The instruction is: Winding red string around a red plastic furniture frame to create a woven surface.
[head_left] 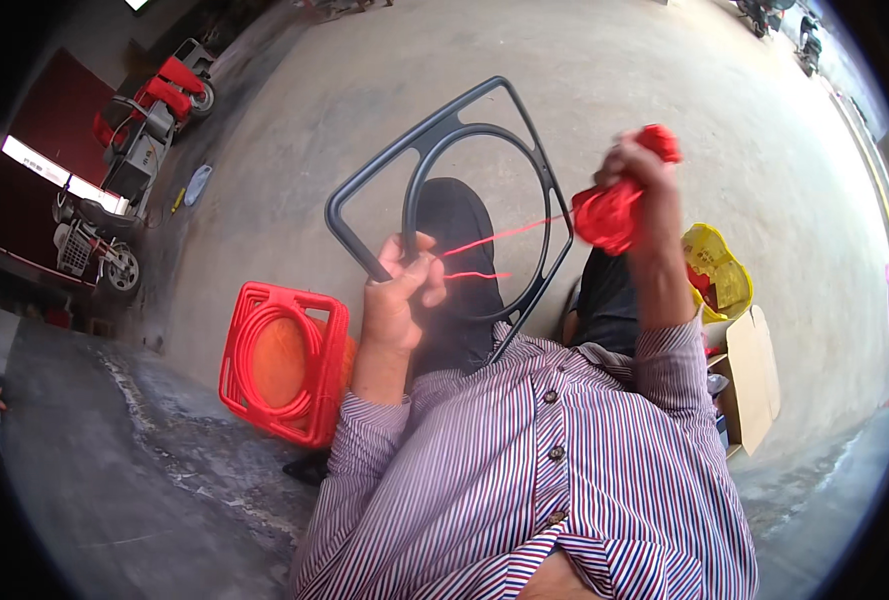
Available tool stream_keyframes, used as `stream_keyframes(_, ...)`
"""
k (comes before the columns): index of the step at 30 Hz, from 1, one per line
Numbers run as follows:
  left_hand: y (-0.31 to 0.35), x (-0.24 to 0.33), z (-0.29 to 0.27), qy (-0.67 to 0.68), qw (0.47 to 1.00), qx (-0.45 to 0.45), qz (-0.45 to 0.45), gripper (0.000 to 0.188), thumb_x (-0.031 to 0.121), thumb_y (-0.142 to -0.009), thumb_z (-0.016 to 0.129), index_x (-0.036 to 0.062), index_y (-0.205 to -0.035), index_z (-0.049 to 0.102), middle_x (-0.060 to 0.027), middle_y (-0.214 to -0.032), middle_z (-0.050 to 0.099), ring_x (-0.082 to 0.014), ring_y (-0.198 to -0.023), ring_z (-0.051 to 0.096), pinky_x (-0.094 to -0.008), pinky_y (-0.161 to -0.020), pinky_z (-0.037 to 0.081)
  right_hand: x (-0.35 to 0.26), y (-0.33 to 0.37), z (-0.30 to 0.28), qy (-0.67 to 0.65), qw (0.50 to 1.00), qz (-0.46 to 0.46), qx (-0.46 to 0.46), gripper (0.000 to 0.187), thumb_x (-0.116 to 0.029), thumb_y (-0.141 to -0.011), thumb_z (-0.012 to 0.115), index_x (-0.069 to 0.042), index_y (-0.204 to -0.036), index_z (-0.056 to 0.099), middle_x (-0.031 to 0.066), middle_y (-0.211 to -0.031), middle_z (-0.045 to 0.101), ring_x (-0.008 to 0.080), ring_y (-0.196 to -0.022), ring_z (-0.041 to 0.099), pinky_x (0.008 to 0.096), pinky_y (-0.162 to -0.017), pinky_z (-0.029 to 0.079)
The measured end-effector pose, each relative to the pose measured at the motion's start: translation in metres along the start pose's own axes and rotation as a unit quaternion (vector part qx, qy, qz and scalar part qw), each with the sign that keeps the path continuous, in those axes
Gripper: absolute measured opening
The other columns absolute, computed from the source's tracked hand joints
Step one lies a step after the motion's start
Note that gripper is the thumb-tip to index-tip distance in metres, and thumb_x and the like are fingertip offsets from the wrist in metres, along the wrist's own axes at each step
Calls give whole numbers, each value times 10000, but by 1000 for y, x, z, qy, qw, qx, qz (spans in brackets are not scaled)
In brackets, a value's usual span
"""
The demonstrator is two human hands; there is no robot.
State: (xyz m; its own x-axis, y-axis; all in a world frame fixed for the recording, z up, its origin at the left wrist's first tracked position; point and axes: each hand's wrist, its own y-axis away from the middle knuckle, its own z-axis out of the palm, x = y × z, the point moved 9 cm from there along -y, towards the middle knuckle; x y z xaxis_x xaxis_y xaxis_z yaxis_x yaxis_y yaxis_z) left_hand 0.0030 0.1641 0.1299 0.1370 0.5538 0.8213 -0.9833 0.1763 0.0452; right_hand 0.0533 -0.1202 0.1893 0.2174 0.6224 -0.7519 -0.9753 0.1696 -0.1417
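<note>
My left hand [401, 295] is closed on a dark grey frame [430, 133], a squarish outline with a round ring inside it. The thumb and fingers pinch the frame's left side, together with red string [494, 237]. One short loose end of the string sticks out to the right below the pinch. From the pinch, the string runs taut through the ring to a red bundle of string [606, 217]. Raised at the right, my right hand [639, 165] grips that bundle and is blurred by motion. My dark-trousered knee shows through the ring.
At my left stands a stack of red frames [330, 330] with round rings. A yellow container [719, 262] with red stuff inside and an open cardboard box [751, 375] are at my right. Parked scooters [144, 140] stand far left, near a plastic bag [197, 185].
</note>
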Motion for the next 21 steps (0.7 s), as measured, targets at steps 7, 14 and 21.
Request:
stream_keyframes(7,4,2,24,-70,997,4,8,191,28,-889,562,5,-1071,510,-106,-720,553,-127,-541,463,-235,-510,377,93,64,83,266,919,114,-269,158,-68,-785,713,-12,-899,619,41,-849,655,110,-763,621,280,-705,507)
stream_keyframes(14,11,7,13,-73,997,30,16,195,35,-885,568,4,-1067,506,-104,-718,552,-125,-545,462,-234,-513,378,76,45,64,182,960,156,-145,145,-14,-756,704,-29,-868,613,41,-778,627,122,-732,623,288,-668,520)
stream_keyframes(21,14,7,16,-98,994,36,26,197,34,-884,572,3,-1068,509,-93,-706,547,-122,-538,460,-234,-511,373,94,50,53,401,894,89,-180,161,-24,-755,710,-9,-881,610,32,-808,646,114,-744,611,260,-711,502)
